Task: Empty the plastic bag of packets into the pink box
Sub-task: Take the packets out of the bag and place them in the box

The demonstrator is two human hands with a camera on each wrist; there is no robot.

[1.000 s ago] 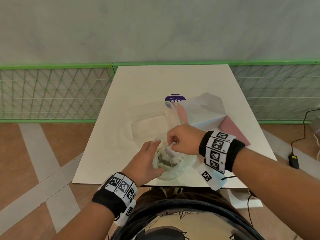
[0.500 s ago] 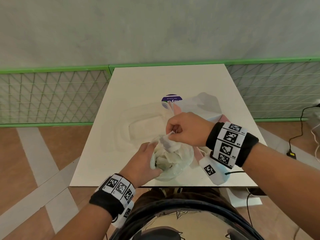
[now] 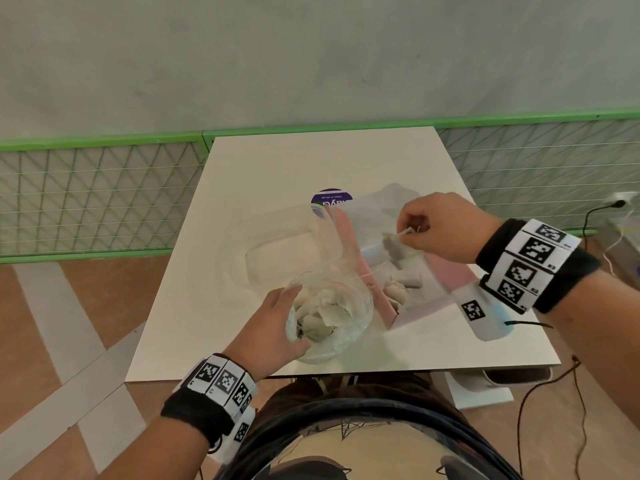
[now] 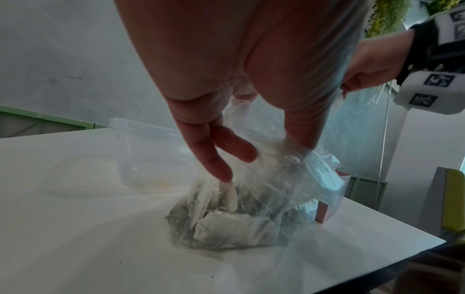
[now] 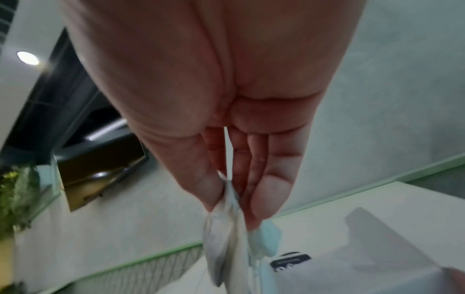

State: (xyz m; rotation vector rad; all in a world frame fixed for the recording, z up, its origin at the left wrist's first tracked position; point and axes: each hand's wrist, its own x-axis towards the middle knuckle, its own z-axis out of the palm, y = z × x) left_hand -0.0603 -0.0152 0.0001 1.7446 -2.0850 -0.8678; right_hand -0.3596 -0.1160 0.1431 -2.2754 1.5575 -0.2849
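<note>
A clear plastic bag [image 3: 332,320] of pale packets sits near the table's front edge. My left hand [image 3: 292,320] grips its open mouth; in the left wrist view the fingers [image 4: 221,169] lie on the outside and the thumb is under the film of the plastic bag [image 4: 239,222]. The pink box [image 3: 450,275] stands open just right of the bag, with a few packets [image 3: 398,289] inside. My right hand [image 3: 408,233] hovers over the box, pinching a white packet [image 3: 393,242]. The right wrist view shows the packet [image 5: 226,228] hanging between thumb and fingers [image 5: 264,195].
A clear plastic tub [image 3: 277,258] lies left of the box, behind the bag. A round purple label [image 3: 330,199] shows beyond it. The white table [image 3: 311,161] ends at a green mesh fence [image 3: 86,202]. Cables [image 3: 581,393] trail on the floor at the right.
My right hand has drawn a packet out of the bag and carried it right and away, over the pink box. The left hand has stayed on the bag.
</note>
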